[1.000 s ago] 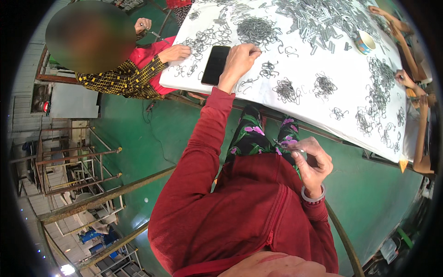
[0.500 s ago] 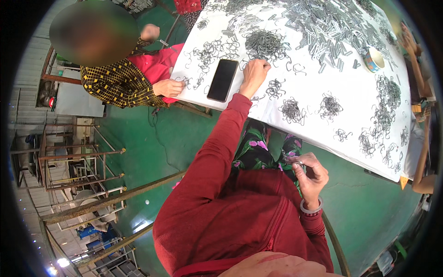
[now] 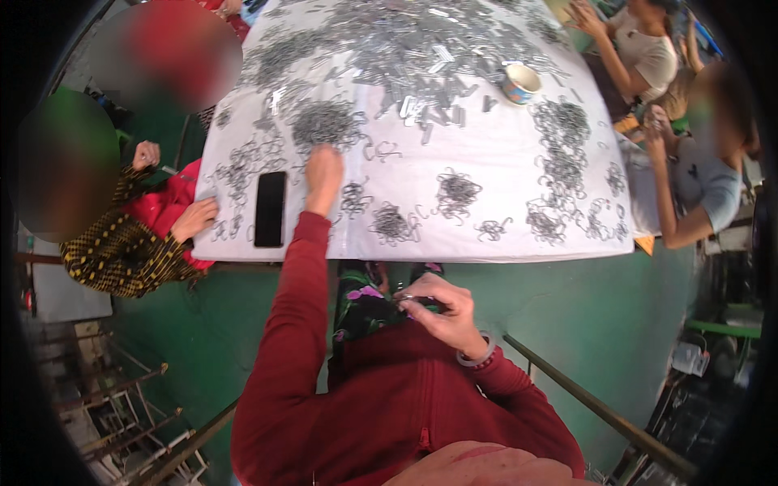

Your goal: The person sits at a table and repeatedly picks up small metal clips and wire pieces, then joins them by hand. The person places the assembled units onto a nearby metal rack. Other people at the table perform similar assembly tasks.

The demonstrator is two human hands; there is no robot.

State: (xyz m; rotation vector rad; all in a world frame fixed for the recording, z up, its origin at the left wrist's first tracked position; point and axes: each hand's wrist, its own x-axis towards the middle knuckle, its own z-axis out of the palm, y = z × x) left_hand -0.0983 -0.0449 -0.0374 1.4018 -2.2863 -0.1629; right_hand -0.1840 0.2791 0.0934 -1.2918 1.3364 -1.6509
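Note:
My left hand (image 3: 324, 172) reaches over the table, its fingers curled together at the near edge of a dark heap of thin bent wire pieces (image 3: 327, 121). What its fingertips hold, if anything, is hidden. Beside that wrist lies a black phone (image 3: 271, 209). Above my lap, my right hand (image 3: 442, 309) pinches a small shiny metal piece (image 3: 399, 299) between thumb and fingers; its exact kind is too small to tell. Smaller clumps of bent wires (image 3: 394, 223) are on the cloth right of my left forearm.
Many flat grey metal strips (image 3: 405, 61) cover the far part of the white-covered table (image 3: 486, 250). A paper cup (image 3: 521, 84) stands among them. One co-worker's hand (image 3: 194, 219) rests at the left edge; other people (image 3: 681, 162) sit along the right.
The view has turned, so the table now appears straighter and further left. My left hand has drawn closer to the wire heap. My right hand keeps its pinch above my lap.

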